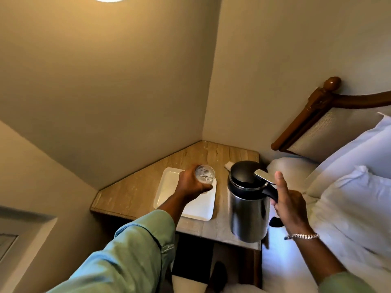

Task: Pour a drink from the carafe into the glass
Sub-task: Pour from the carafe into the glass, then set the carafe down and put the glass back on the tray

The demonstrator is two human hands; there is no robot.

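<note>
Tucked into the corner where two beige walls meet, the stone-topped nightstand [135,193] holds everything I need, with the bed and its white pillows [347,187] crowding in from the right

Going from the left: a white rectangular tray [167,185] lies flat on the top, and my left hand [191,183] is over its far right corner, fingers curled closed around the glass [204,174]. I have it from the near side, so my palm covers most of it and only the far part of the glass shows past my knuckles; whether its base sits on the tray or hangs just above it, I cannot tell

Just beside the tray to the right stands the carafe [248,206], steel body upright, black lid on, with a metal lever lying across the top toward its handle [271,192]. The handle points right, straight at my right hand [289,206], which reaches it with the fingers bent loosely about the grip and the thumb [280,182] standing up free, so I would call that hand partly open, not clamped

What matters for the pour, I judge: the handle faces my right hand, the far side of the carafe faces away, and the glass waits to its left in my other hand. The carafe must tip leftward, or the glass come across to meet it
</note>
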